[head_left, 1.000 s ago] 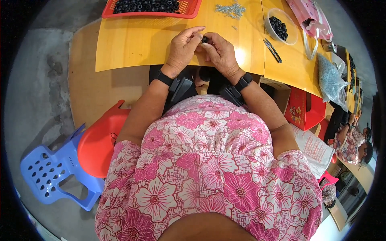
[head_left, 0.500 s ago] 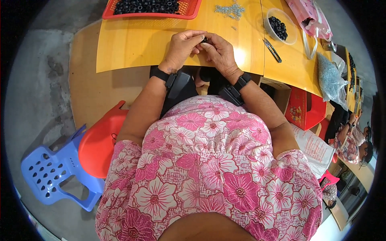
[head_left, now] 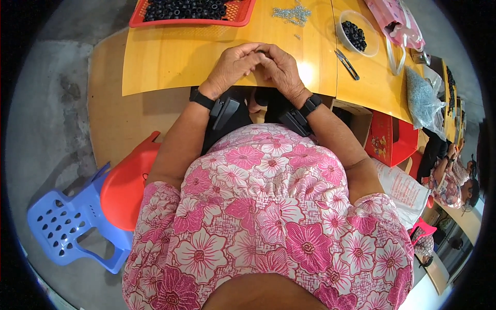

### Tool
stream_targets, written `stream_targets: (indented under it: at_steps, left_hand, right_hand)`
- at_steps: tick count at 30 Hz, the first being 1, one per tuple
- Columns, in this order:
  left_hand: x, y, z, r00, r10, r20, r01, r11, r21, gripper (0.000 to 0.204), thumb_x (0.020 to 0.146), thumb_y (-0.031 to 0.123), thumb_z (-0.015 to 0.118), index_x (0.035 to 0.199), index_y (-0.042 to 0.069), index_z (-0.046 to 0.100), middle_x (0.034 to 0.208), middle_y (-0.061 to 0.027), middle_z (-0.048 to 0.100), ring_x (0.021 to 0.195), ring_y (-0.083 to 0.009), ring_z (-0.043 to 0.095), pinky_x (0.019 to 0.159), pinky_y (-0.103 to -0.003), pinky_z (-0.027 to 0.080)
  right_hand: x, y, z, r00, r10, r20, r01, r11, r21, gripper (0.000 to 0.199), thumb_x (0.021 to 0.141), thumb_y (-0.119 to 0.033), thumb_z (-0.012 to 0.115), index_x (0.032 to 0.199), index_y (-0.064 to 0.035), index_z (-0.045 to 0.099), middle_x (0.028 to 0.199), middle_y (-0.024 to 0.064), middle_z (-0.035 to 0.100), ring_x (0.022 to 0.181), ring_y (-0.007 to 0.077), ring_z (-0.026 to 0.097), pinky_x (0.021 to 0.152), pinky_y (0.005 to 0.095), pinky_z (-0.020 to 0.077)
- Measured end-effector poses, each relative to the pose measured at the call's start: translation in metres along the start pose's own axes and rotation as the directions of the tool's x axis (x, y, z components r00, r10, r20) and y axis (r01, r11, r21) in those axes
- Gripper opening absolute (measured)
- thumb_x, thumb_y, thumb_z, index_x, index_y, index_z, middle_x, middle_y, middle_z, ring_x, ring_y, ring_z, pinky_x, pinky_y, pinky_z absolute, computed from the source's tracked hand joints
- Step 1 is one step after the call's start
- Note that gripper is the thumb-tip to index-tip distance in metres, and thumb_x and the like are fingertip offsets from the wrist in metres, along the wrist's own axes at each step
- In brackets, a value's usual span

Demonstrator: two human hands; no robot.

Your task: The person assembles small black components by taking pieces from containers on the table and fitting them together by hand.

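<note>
My left hand (head_left: 227,68) and my right hand (head_left: 283,70) meet above the near edge of the yellow table (head_left: 170,64). Their fingers are closed together around a small black round part (head_left: 263,52), mostly hidden by the fingertips. Beyond my left hand, a red plastic basket (head_left: 244,20) holds many black ring-shaped parts (head_left: 186,9). A loose pile of tiny clear or silvery pieces (head_left: 292,15) lies beyond my right hand. To the right, a clear round tub (head_left: 375,45) contains more black parts (head_left: 354,36), and thread snips (head_left: 346,65) lie beside it.
At the right edge are a pink bag (head_left: 395,23) and a clear bag of small pale pieces (head_left: 423,98). Below the table there stands a red box (head_left: 390,139). Red (head_left: 124,188) and blue (head_left: 57,222) plastic stools are at my left. Other people (head_left: 449,181) sit far right.
My hands have shifted slightly and drawn closer together, with the fingers covering more of the small black part. The whole view has moved a little.
</note>
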State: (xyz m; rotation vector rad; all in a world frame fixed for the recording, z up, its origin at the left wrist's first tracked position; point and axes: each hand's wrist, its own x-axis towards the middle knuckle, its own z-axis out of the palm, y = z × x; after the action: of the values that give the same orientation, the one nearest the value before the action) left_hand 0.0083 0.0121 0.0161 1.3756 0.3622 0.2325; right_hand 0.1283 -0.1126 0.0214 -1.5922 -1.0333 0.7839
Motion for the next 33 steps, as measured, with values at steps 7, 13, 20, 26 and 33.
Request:
stream_targets:
  at_steps: [7, 13, 20, 26, 33]
  left_hand:
    - [-0.003, 0.005, 0.008, 0.997, 0.082, -0.017, -0.078, 0.984, 0.160, 0.039, 0.086, 0.025, 0.065, 0.115, -0.001, 0.058, 0.087, -0.0008, 0.061, 0.077, -0.0069, 0.056, 0.070, -0.020, 0.048]
    - [-0.004, 0.003, 0.009, 0.995, 0.084, -0.047, -0.077, 0.989, 0.126, 0.038, 0.088, 0.024, 0.062, 0.116, -0.001, 0.058, 0.087, -0.0012, 0.061, 0.078, -0.0073, 0.056, 0.071, -0.020, 0.047]
    - [0.000, -0.004, 0.000, 0.997, -0.040, -0.065, 0.035, 0.996, -0.081, 0.035, 0.092, 0.025, 0.054, 0.117, 0.000, 0.060, 0.073, 0.0032, 0.054, 0.063, -0.0036, 0.047, 0.058, -0.016, 0.041]
    - [0.000, -0.001, -0.002, 0.997, -0.057, -0.054, 0.051, 0.993, -0.105, 0.031, 0.092, 0.020, 0.054, 0.115, 0.001, 0.061, 0.073, 0.0037, 0.055, 0.063, -0.0032, 0.049, 0.057, -0.015, 0.041]
    - [-0.001, 0.001, -0.002, 0.997, -0.062, -0.045, 0.059, 0.997, -0.052, 0.032, 0.093, 0.019, 0.052, 0.119, 0.003, 0.059, 0.073, 0.0047, 0.054, 0.063, -0.0027, 0.047, 0.056, -0.016, 0.038]
  right_hand:
    - [0.000, 0.002, -0.001, 0.999, -0.042, 0.012, 0.042, 0.999, 0.012, 0.025, 0.090, -0.016, 0.051, 0.110, 0.0002, 0.055, 0.095, 0.0129, 0.061, 0.088, 0.0220, 0.061, 0.079, 0.0298, 0.0480]
    - [-0.002, 0.003, 0.002, 0.996, -0.083, -0.017, 0.082, 0.996, -0.042, 0.024, 0.090, -0.016, 0.051, 0.108, -0.0009, 0.055, 0.094, 0.0158, 0.060, 0.088, 0.0281, 0.061, 0.079, 0.0319, 0.0479]
    - [-0.001, -0.003, 0.004, 0.991, -0.135, -0.016, 0.131, 0.982, -0.137, 0.024, 0.089, -0.015, 0.054, 0.109, -0.0022, 0.055, 0.094, 0.0161, 0.060, 0.089, 0.0300, 0.061, 0.079, 0.0333, 0.0483]
    - [0.000, 0.003, 0.007, 0.985, -0.169, -0.017, 0.166, 0.978, -0.122, 0.026, 0.088, -0.013, 0.056, 0.112, -0.0031, 0.054, 0.097, 0.0155, 0.060, 0.091, 0.0296, 0.061, 0.081, 0.0327, 0.0482]
    - [0.000, 0.002, 0.008, 0.984, -0.178, -0.031, 0.169, 0.966, -0.195, 0.027, 0.088, -0.012, 0.055, 0.112, -0.0031, 0.054, 0.098, 0.0170, 0.060, 0.092, 0.0322, 0.060, 0.081, 0.0344, 0.0482]
